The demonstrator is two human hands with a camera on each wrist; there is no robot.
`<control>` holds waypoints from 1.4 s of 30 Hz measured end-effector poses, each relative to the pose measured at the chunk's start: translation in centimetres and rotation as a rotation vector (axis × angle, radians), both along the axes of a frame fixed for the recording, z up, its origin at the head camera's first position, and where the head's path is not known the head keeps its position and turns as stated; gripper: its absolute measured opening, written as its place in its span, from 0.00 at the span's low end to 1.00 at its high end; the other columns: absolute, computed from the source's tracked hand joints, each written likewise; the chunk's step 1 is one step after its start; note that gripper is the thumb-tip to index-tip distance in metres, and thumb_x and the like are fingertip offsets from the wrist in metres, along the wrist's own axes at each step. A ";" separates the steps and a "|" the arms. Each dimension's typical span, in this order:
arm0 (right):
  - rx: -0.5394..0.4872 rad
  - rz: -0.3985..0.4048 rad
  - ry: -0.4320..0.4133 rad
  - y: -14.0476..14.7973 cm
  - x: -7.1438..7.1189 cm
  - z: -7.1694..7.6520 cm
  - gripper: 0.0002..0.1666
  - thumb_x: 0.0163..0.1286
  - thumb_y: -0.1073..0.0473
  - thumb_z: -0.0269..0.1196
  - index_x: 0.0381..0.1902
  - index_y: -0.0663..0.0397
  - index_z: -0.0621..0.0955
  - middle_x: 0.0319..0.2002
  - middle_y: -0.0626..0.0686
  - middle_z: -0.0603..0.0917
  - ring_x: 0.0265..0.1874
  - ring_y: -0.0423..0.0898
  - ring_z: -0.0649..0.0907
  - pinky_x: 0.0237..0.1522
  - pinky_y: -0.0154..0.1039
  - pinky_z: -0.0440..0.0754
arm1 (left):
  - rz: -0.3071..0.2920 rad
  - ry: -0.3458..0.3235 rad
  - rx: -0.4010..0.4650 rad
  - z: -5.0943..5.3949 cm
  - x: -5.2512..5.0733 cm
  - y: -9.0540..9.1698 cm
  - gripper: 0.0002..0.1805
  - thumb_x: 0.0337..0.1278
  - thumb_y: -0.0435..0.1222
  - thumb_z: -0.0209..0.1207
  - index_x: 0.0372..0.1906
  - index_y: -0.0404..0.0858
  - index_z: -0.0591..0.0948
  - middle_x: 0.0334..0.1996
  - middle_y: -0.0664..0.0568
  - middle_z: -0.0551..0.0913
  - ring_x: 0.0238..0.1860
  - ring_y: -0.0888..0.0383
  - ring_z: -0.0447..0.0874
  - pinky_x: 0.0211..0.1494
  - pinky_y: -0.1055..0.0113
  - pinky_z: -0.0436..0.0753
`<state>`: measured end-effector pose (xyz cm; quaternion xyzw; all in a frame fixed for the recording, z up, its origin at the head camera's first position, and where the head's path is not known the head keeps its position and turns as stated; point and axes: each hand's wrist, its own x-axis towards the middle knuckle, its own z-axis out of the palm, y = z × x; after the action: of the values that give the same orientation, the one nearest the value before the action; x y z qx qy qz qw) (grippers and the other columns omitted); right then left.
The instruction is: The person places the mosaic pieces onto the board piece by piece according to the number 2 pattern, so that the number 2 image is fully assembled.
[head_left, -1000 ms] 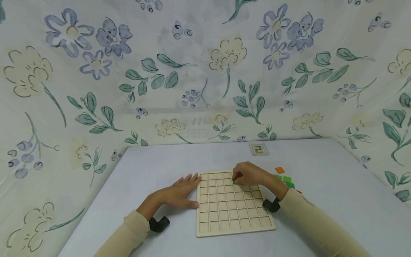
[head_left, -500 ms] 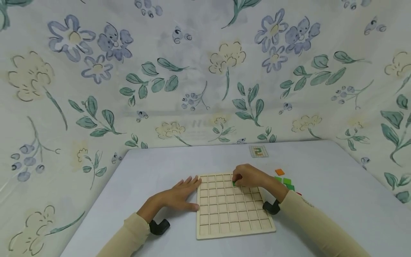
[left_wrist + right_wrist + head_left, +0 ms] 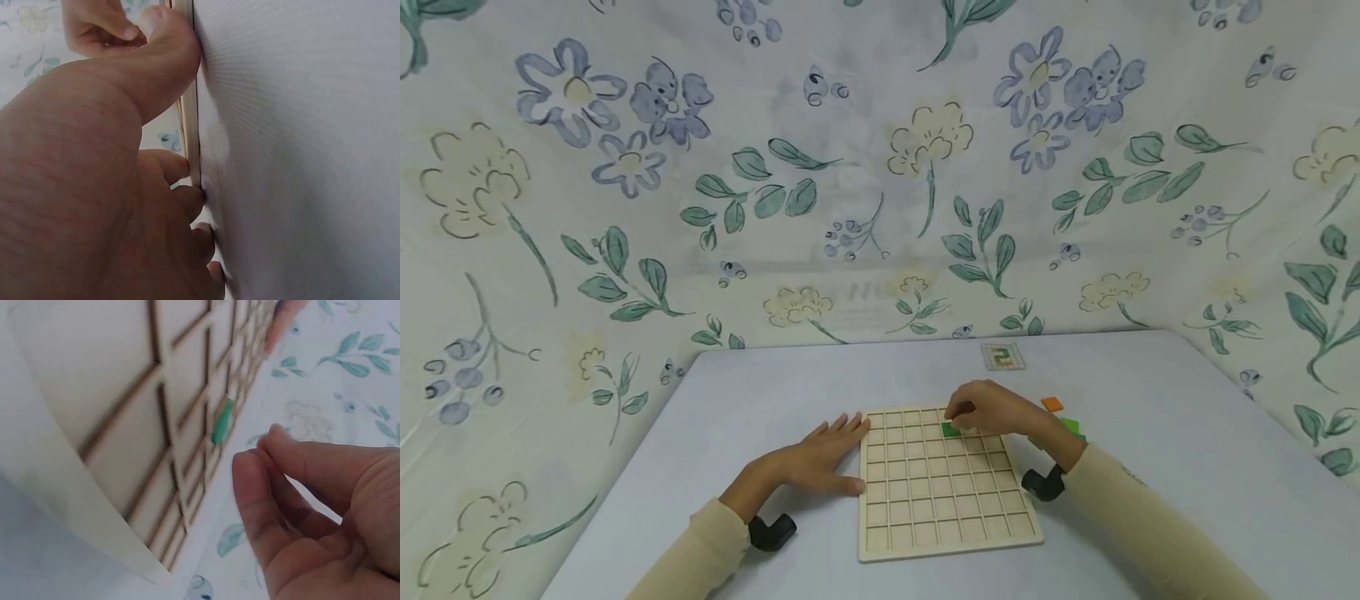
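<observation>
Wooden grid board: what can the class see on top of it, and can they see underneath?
On top, a green tile lies near the far edge; the right hand hides part of the board in the head view. Anything beneath is covered.

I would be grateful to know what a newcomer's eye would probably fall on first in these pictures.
Probably the flowered backdrop, which fills the upper part of the head view behind the white table. Next might come the pale gridded board on the table, with a bright green tile toward its far side. The right hand is close by the tile, and the left hand lies at the board's left edge.
</observation>
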<state>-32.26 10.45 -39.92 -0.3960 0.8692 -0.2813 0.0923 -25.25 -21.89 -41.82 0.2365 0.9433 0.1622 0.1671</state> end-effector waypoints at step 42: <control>-0.003 -0.413 -0.107 15.0 1.4 0.7 0.12 0.69 0.59 0.65 0.46 0.60 0.85 0.41 0.51 0.87 0.39 0.46 0.81 0.45 0.45 0.85 | -0.018 0.003 0.036 0.2 -0.1 -0.4 0.54 0.61 0.59 0.61 0.80 0.38 0.50 0.81 0.41 0.45 0.82 0.41 0.38 0.81 0.41 0.42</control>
<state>-30.90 25.44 -39.25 -0.1938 0.9254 -0.3162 0.0782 -25.39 -22.28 -41.59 0.2484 0.9383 0.1772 0.1627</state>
